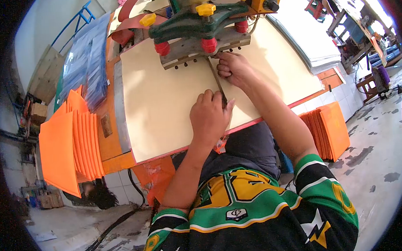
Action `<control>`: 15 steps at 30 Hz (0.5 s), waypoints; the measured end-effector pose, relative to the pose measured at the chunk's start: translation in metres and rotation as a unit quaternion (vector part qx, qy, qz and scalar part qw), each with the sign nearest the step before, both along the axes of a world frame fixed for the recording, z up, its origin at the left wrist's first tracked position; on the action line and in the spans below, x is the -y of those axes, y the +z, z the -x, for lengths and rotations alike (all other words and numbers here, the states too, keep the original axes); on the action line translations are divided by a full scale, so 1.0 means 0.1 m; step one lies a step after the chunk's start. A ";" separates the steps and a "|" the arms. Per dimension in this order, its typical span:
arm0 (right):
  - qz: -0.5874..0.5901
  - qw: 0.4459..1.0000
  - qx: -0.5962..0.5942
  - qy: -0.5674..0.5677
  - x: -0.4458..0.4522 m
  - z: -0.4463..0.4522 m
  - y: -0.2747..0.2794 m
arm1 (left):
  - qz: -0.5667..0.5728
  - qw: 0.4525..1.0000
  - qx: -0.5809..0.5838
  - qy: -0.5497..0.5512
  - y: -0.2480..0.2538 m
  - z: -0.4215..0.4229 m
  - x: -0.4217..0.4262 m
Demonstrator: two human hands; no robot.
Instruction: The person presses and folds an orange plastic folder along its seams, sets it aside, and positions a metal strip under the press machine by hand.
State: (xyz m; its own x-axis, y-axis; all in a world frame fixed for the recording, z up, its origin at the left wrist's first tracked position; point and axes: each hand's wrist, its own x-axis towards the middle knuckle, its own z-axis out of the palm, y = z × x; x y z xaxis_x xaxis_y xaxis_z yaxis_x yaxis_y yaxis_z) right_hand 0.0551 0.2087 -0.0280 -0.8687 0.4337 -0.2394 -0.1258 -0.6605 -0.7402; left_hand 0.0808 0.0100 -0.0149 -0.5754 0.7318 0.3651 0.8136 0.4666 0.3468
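Note:
A thin, dark strip [215, 76] runs across the cream sheet [165, 109] from beneath the front of a press toward my body. My left hand [209, 114] is closed around its near end, fingers curled over it. Beside its far end, my right hand [233, 69] is closed, thumb and forefinger pinched at the lower edge of the press plate [176, 55]. What the right fingers pinch is hidden. Above sits the green press head [193, 26] with yellow knobs and red cylinders.
Orange folded pieces [73, 143] are stacked at the table's left edge, with clear plastic sleeves [86, 63] behind. More orange pieces [327, 132] stand low on the right. A white sheet stack [311, 37] lies at the table's right. A yellow control box [265, 1] is by the press.

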 end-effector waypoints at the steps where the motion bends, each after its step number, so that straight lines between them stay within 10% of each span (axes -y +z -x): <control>1: 0.002 1.000 0.000 0.017 -0.02 0.01 0.00 | 0.000 1.000 0.000 -0.003 0.01 0.00 0.00; 15: -0.001 1.000 0.004 -0.018 0.11 -0.05 0.08 | -0.007 1.000 -0.014 -0.005 -0.01 0.00 0.01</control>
State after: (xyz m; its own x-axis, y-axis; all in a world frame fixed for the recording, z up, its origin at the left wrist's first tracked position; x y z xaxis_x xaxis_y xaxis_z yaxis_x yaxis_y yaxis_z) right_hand 0.0601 0.1975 -0.0203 -0.8508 0.4648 -0.2452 -0.1429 -0.6537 -0.7431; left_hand 0.0810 0.0091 -0.0155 -0.5578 0.7324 0.3905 0.8275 0.4540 0.3304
